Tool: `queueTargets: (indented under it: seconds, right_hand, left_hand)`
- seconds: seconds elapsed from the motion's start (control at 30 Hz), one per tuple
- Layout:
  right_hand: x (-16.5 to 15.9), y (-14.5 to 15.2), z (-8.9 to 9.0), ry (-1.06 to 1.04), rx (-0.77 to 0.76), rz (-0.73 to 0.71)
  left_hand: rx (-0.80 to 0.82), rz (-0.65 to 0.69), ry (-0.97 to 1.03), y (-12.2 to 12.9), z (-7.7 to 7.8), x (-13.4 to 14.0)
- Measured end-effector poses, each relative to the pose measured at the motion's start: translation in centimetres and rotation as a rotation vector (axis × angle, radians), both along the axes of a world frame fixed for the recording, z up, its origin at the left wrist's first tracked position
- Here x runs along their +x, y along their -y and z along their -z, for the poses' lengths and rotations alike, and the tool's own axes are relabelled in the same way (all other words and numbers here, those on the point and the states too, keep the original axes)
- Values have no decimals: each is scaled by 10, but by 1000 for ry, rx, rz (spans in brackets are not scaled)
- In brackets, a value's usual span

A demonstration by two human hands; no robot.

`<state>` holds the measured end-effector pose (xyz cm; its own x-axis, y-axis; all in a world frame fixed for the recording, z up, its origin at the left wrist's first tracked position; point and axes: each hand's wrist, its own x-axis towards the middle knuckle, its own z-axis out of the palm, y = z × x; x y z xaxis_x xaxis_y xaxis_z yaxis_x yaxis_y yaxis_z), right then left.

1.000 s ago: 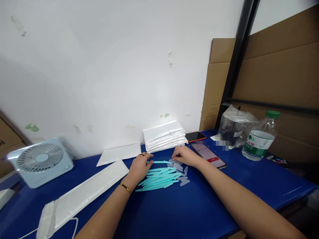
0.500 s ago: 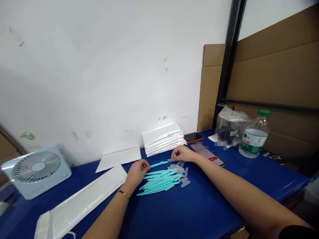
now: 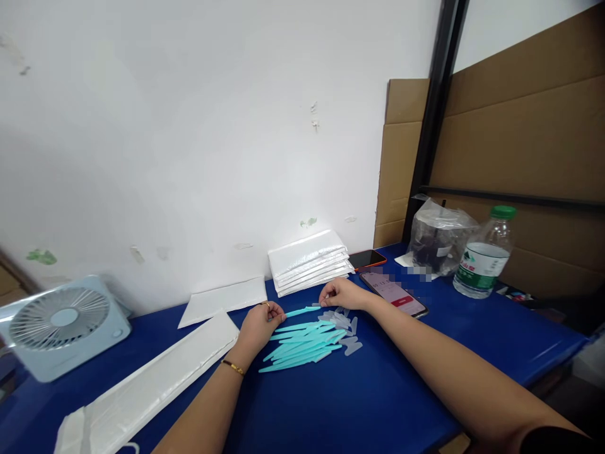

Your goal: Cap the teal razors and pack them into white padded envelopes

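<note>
My left hand [image 3: 258, 326] pinches the thin end of a teal eyebrow razor [image 3: 301, 311], held level above the blue tabletop. At the razor's blade end, my right hand [image 3: 345, 294] is closed on a small clear plastic cap [image 3: 316, 305], largely covered by the fingers. Cap and blade end meet or overlap; how far the cap is on, I cannot tell. Just below my hands lies a loose pile of teal razors [image 3: 302, 348], their blade ends pointing right. Several loose clear caps [image 3: 352, 348] are scattered beside those ends.
White padded envelopes [image 3: 309, 255] are stacked against the wall, with more flat ones [image 3: 155, 378] at left. A pale blue fan [image 3: 66, 325] stands far left. To the right are a lit phone [image 3: 394, 295], a dark phone [image 3: 368, 259], a bagged cup [image 3: 437, 243] and a water bottle [image 3: 483, 255].
My right hand has shifted slightly left, bringing the clear cap closer against the razor's blade end. My left hand keeps its pinch almost in place. The view has turned a little.
</note>
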<state>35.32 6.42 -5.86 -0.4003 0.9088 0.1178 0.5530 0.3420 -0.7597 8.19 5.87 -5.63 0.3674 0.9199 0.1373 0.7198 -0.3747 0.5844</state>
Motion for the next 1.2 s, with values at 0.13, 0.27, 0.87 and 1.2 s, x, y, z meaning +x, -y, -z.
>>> queueTargets:
  seconds: [0.13, 0.27, 0.87, 1.2]
  right_hand:
    - [10, -1, 1, -45, -44, -29]
    - [10, -2, 5, -34, -40, -7]
    - [-16, 2, 0, 40, 76, 56]
    - [47, 14, -26, 184, 25, -117]
  left_hand:
    - [10, -6, 10, 0, 1, 0]
    - [3, -28, 22, -1, 3, 0]
    - [-2, -30, 8, -4, 4, 3]
    - [-64, 305, -44, -1, -13, -2]
